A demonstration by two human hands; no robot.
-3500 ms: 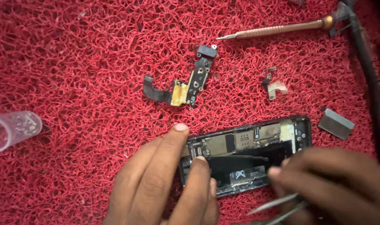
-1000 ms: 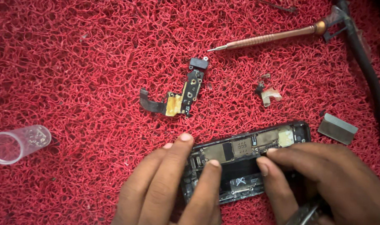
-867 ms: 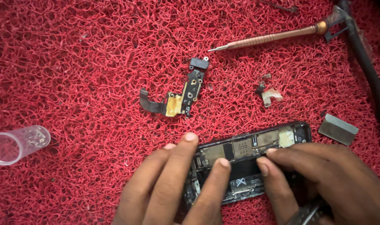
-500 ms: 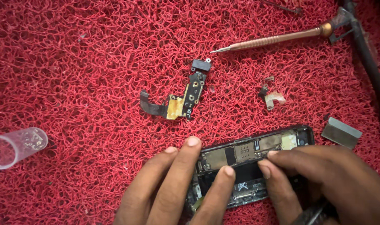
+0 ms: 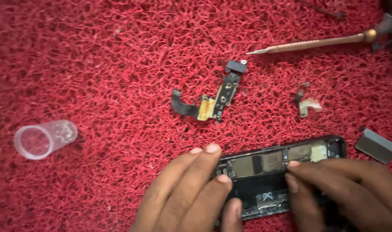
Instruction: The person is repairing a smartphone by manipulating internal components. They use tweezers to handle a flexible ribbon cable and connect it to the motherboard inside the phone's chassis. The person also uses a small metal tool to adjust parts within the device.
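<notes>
The opened phone lay on the red looped mat at the lower edge of view, and the left hand pressed flat-fingered on its left end, seemingly to steady it. The right hand curled over the right end, fingertips on the exposed board, grasping nothing visible. A loose flex cable part, a screwdriver and a clear plastic cup lay apart on the mat, within reach.

Bright even light, soft shadows, slight blur
</notes>
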